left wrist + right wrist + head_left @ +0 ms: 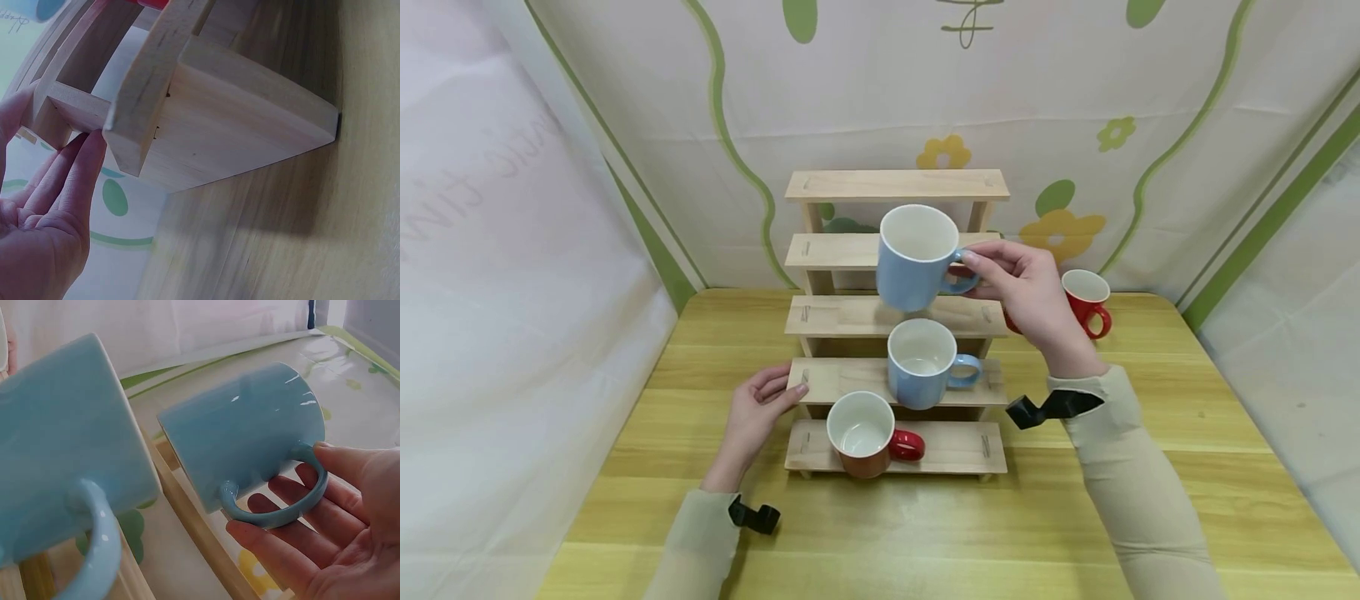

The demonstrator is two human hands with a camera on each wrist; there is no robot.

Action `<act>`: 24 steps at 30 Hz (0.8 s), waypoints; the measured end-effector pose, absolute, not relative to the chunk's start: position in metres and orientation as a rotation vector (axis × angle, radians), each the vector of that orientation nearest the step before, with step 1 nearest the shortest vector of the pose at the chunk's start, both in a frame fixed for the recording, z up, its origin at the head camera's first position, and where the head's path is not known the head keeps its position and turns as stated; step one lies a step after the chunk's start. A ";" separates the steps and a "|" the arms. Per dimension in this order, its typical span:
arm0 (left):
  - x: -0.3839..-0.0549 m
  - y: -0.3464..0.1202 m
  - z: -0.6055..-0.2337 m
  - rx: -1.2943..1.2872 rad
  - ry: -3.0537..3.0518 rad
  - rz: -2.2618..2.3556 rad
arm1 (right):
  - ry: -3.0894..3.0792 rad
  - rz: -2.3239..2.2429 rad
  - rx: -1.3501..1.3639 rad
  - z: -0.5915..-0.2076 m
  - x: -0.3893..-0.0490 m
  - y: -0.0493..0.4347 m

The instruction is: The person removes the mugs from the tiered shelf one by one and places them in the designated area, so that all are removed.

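My right hand (pixel 1026 287) holds a light blue mug (pixel 910 271) by its handle, above the middle step of a wooden stepped rack (pixel 827 317). The right wrist view shows the thumb against the handle (pixel 281 515) and fingers curled at it. With its thumb on top and fingers beneath, my left hand (pixel 760 408) grips the left end of the rack's second step from the bottom. A second light blue mug (pixel 913 387) stands upright on that step, handle to the right. On the lowest step stands a red mug (pixel 861 462) with a white inside.
Behind my right forearm, another red mug (pixel 1078 308) stands at the table's back right. Beside it, a red bit shows past my hand, mostly hidden. The rack stands on a wood-grain table (pixel 887 542). A patterned cloth (pixel 865 83) hangs behind, with pale sheets at both sides.
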State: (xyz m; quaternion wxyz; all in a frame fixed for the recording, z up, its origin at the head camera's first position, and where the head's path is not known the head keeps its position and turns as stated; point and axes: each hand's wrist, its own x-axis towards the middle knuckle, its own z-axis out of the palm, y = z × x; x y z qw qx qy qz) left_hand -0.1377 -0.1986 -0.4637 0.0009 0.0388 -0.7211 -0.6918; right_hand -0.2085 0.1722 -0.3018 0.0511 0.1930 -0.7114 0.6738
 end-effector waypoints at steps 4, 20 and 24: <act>-0.138 -0.200 -0.465 0.123 -2.276 -2.154 | -2.146 2.044 0.538 -0.301 -0.207 0.183; -0.138 -0.199 -0.463 0.135 -2.261 -2.194 | -2.032 2.080 0.392 -0.301 -0.192 0.230; -0.138 -0.199 -0.462 0.142 -2.267 -2.192 | -1.989 2.093 0.376 -0.299 -0.189 0.240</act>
